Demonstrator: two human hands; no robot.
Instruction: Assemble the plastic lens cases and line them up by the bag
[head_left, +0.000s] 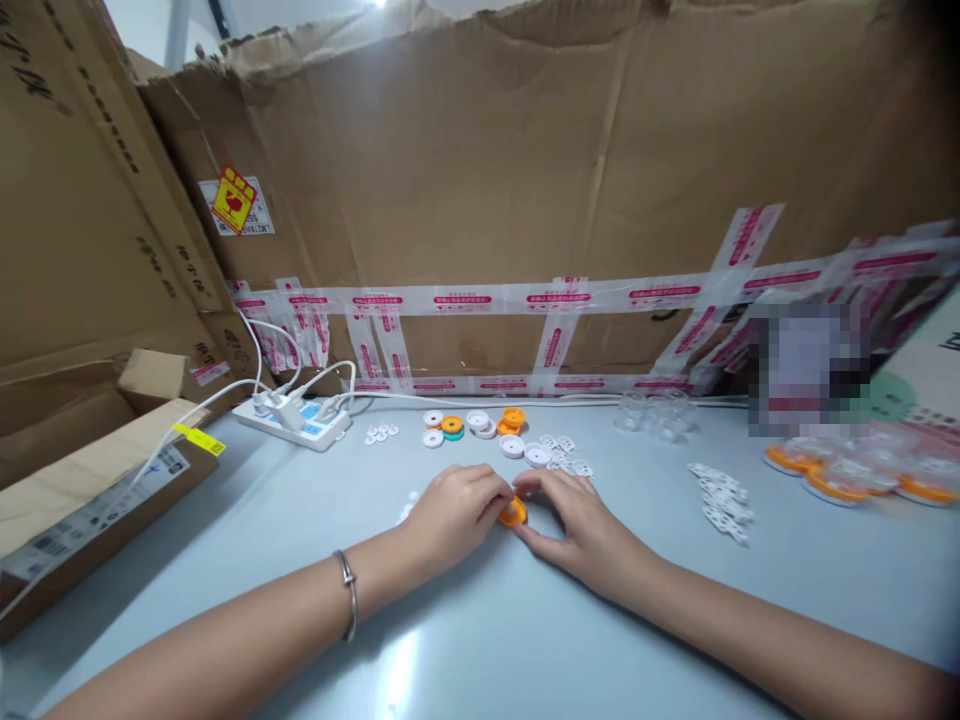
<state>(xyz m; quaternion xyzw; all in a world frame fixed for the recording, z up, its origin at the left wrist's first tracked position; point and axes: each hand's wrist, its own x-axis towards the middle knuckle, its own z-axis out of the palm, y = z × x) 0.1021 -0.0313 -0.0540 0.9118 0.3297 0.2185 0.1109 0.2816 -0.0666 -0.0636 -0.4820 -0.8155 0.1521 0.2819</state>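
Note:
Low over the table, an orange round plastic part (514, 513) sits between my two hands. My right hand (574, 525) grips its rim with thumb and fingers curved around it. The fingers of my left hand (466, 510) are pinched together at the part's left side; whatever they hold there is hidden. Beyond my hands lie white round parts (512, 446), stacked orange parts (513, 420) and an orange disc (451, 425) on a teal one. Flat white cut-out pieces (577, 468) lie just past my right hand. Small white pieces (409, 508) are partly covered by my left hand.
A power strip (296, 422) with plugged-in white cables stands at the back left, near an open cardboard box (90, 500). Small white knobs (381, 433) lie beside it. To the right are clear cups (656, 415), white cut-outs (721, 503) and orange-based clear domes (836, 482). Cardboard (480, 150) walls the back.

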